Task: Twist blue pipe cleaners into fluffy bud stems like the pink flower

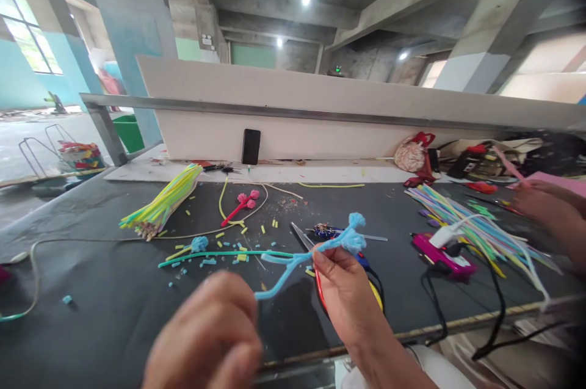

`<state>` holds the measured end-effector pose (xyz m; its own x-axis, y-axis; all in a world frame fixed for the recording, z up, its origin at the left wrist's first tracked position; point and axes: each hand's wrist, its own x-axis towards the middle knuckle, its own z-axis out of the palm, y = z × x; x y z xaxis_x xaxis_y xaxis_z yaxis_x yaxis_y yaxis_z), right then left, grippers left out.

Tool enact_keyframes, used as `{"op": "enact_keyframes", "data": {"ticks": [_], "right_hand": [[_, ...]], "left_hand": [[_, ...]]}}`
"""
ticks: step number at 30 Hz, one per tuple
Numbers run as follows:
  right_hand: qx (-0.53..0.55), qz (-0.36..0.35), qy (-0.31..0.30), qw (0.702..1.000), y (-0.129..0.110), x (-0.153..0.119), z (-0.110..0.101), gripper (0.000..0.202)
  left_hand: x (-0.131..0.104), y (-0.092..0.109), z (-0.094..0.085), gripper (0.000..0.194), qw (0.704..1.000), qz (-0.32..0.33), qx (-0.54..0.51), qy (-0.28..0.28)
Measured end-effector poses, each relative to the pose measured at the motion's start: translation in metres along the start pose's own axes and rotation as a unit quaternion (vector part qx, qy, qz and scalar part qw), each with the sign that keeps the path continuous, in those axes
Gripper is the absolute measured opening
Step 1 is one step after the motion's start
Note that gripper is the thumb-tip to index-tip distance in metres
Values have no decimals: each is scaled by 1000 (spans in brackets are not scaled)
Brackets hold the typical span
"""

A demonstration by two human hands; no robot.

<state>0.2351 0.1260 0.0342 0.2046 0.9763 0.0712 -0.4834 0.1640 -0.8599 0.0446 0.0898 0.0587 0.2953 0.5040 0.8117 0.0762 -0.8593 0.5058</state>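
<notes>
A light-blue pipe-cleaner branch (pixel 288 270) with fluffy looped blossoms at its upper right end is held above the table. My right hand (pixel 350 288) pinches its stem just below the blossoms. My left hand (pixel 206 334), close to the camera and blurred, is curled closed where the lower stem end runs up to it; its fingertips are hidden. Under my right hand lie scissors (pixel 302 236), blades pointing away, their red handle partly covered. A blue tool (pixel 361 259) with a yellow part is mostly hidden behind that hand. A green pipe cleaner (pixel 220 253) lies behind the branch.
Cut bits surround a small blue blossom (pixel 199 245). Farther back are a pink blossom sprig (pixel 240 206), a yellow-green pipe-cleaner bundle (pixel 167 203) and a propped phone (pixel 251 146). At right lie a magenta power strip (pixel 444 258), pastel pipe cleaners (pixel 462 212) and another person's hand (pixel 544 199).
</notes>
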Motion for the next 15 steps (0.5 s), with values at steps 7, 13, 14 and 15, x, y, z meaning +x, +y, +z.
{"op": "enact_keyframes", "data": {"ticks": [7,13,14,15], "right_hand": [[102,63,-19,993,-11,-45,43,15],[84,124,-75,986,5,-76,56,16],[20,141,-121,982,2,-82,52,18],[-65,161,-181,968,-3,-88,47,22]], "left_hand": [[-23,-17,33,40,976,-106,100,160],[-3,6,9,7,973,-162,-28,162],[-2,7,2,8,966,-203,-41,156],[0,7,-6,11,956,-250,-62,142]]}}
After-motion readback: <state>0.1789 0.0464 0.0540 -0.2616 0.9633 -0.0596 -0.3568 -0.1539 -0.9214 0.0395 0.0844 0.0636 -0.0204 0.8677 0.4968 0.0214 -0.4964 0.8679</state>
